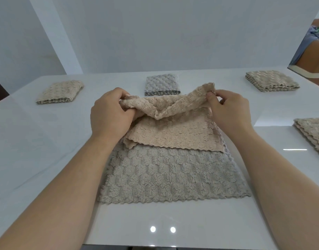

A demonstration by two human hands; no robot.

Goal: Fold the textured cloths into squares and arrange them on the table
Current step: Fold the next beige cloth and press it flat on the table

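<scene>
- Just beyond the middle of the white table (pixel 38 141), a tan cloth (pixel 173 130) is held up by its far edge with both hands.
- The left hand (pixel 110 114) grips the cloth's far left corner, with the fingers curled round bunched fabric and the thumb on top.
- The right hand (pixel 230 110) pinches the far right corner between thumb and fingertips, and that corner sticks up above the hand.
- Between the two hands the raised edge sags in a loose dip, showing the smoother underside of the fabric.
- The near part of the tan cloth lies flat on the far half of a larger grey-beige cloth (pixel 173 175).
- That larger cloth is spread open on the table with its wavy near edge towards the person, and both forearms reach along its sides.
- Four folded squares sit apart from one another round the far and right sides of the table:
- a beige square (pixel 60 92) at the far left,
- a grey square (pixel 161 84) at the far middle, just behind the raised edge,
- a second beige square (pixel 271 80) at the far right,
- a fourth square (pixel 313 134) at the right edge, partly cut off by the frame.
- Each square shows stacked layers with scalloped edges along one side.
- Two round lights reflect off the glossy tabletop close to the person.
</scene>
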